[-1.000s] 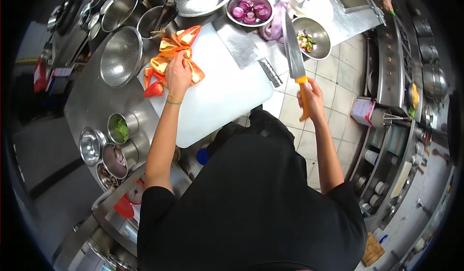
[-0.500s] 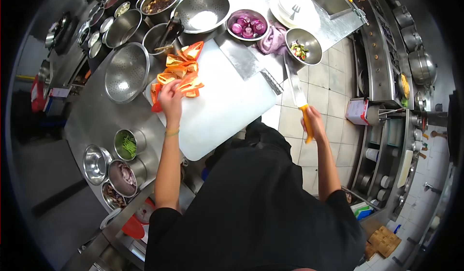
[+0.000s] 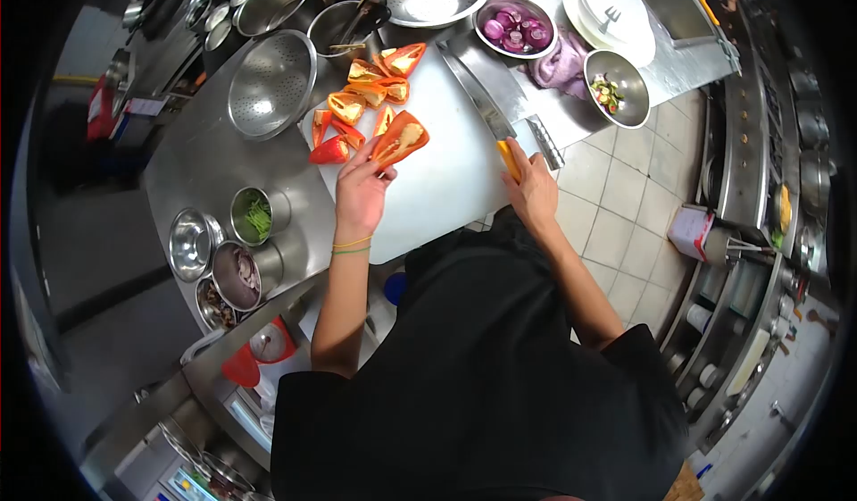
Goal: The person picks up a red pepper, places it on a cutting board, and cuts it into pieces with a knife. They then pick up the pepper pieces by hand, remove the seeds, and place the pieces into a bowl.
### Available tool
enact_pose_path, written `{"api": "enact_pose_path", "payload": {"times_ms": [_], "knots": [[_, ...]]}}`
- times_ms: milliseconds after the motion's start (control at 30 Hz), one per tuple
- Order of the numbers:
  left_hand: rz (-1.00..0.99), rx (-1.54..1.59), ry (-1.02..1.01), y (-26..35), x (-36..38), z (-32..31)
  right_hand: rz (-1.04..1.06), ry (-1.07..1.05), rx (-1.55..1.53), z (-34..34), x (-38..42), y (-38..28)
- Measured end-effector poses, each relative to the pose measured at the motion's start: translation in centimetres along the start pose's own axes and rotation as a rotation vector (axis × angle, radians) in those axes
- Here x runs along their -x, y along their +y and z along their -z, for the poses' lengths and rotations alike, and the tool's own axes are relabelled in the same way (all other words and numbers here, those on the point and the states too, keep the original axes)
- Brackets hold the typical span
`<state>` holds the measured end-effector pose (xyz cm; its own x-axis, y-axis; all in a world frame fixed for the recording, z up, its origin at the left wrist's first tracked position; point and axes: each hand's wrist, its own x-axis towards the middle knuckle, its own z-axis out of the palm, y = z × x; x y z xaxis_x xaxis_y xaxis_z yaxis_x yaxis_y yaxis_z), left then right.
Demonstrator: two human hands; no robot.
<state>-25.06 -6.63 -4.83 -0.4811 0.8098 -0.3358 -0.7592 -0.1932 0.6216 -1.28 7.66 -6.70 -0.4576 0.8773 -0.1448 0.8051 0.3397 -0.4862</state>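
Left hand (image 3: 361,193) has a pepper piece (image 3: 402,140) pinched between thumb and fingers, over the near-left part of the board (image 3: 433,179), cut side showing, its long axis slanting from the fingers up and to the right. Other peppers (image 3: 366,90) lie beyond it on the board. Right hand (image 3: 534,188) is closed round the yellow handle of the knife (image 3: 482,99), whose blade points away and to the left, by the cleaver (image 3: 500,77).
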Motion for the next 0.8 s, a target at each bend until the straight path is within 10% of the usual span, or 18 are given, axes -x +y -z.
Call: {"api": "enact_pose_path", "payload": {"times_ms": [367, 800], "knots": [[-0.320, -0.808, -0.041, -10.8, -6.6, -17.6, 0.744, 0.216, -0.327, 11.1, -9.7, 4.1], [-0.096, -0.963, -0.055, -18.1, -14.4, -27.4, 0.851, 0.165, -0.304, 14.6, -18.8, 15.2]]}}
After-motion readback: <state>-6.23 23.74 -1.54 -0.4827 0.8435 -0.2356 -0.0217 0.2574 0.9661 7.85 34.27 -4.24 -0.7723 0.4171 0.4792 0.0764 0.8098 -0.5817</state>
